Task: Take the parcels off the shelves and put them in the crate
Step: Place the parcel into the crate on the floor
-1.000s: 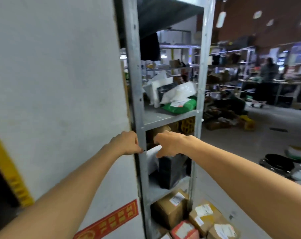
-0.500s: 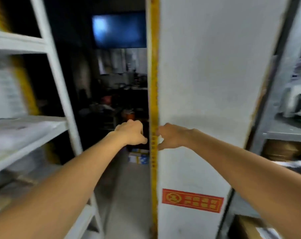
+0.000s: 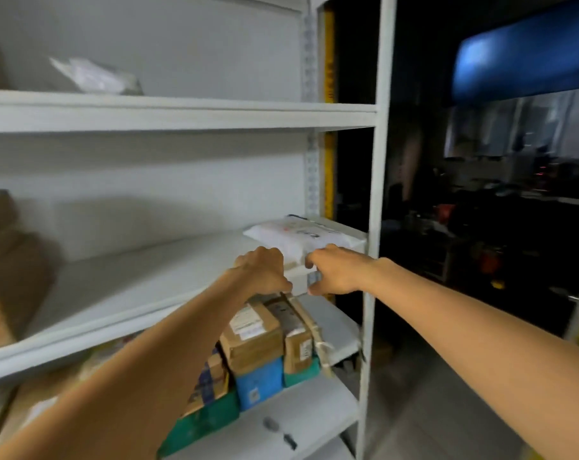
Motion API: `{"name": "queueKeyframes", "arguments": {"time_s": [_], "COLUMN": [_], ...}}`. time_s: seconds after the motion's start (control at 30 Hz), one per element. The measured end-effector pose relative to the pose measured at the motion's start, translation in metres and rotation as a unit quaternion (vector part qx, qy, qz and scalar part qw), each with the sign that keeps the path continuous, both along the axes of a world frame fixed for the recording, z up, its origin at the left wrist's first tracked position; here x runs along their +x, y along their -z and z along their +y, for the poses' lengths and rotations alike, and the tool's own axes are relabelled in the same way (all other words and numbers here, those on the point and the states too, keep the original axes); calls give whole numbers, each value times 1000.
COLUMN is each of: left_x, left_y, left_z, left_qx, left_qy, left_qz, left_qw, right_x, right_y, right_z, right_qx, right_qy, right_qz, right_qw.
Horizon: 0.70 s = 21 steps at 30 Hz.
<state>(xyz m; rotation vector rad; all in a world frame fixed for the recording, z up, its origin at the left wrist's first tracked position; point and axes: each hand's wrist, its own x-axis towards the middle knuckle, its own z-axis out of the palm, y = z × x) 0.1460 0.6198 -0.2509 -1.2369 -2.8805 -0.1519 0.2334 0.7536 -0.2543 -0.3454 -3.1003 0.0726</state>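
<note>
Parcel (image 3: 301, 237) on white shelf (image 3: 132, 287)

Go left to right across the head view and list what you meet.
Blurred brown cardboard boxes → crumpled white bag → left hand → right hand → shelf upright → blue screen. The white parcel behind the hands overlaps both, so it is left out.
</note>
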Motion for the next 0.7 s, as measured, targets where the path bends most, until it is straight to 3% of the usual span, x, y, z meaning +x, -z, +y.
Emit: {"name": "queueKeyframes", "arguments": {"time_s": [0.23,0.7], "left_x": [-20,-90], "left_y": [13,6], "left_z": [-5,76], "left_qx": [-3,11], "left_qy": [-62,-53], "left_qz": [20,36], "left_qw": [998,998], "right_x": [-18,-38], "right_y": [12,-21], "right_z": [23,118], "right_qx": [11,22], "right_qy": [-52,23], "right_qz": [-6,-17], "right_qw": [999,999]}}
